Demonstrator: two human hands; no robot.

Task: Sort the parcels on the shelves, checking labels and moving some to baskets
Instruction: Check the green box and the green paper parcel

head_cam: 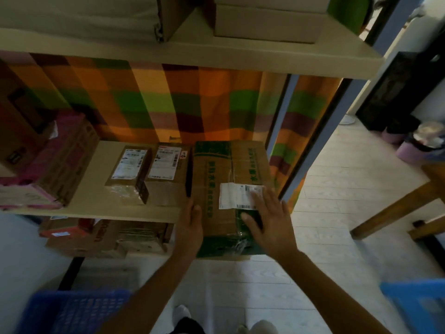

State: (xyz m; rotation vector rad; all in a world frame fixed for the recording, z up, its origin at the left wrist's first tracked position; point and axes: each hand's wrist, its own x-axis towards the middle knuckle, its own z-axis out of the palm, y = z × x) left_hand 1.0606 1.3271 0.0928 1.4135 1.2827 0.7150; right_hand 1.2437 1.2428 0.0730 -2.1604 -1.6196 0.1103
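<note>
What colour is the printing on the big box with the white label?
Green, on the brown box; head view.

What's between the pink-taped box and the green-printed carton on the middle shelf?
Head view: two labelled parcels side by side, left parcel and right parcel, the latter nearest the green-printed carton; bare shelf separates them from the pink-taped box.

Pretty tight left of the big brown cardboard box with green print [216, 174]: a small brown parcel with a white label [166, 169] sits just beside it. The bare beige shelf board [96, 186] further left is open. A blue upright post [280, 116] hems in the right. There's open pale tiled floor [240, 285] between the dark blue plastic basket [72, 312] and the lighter blue basket [416, 304].
</note>
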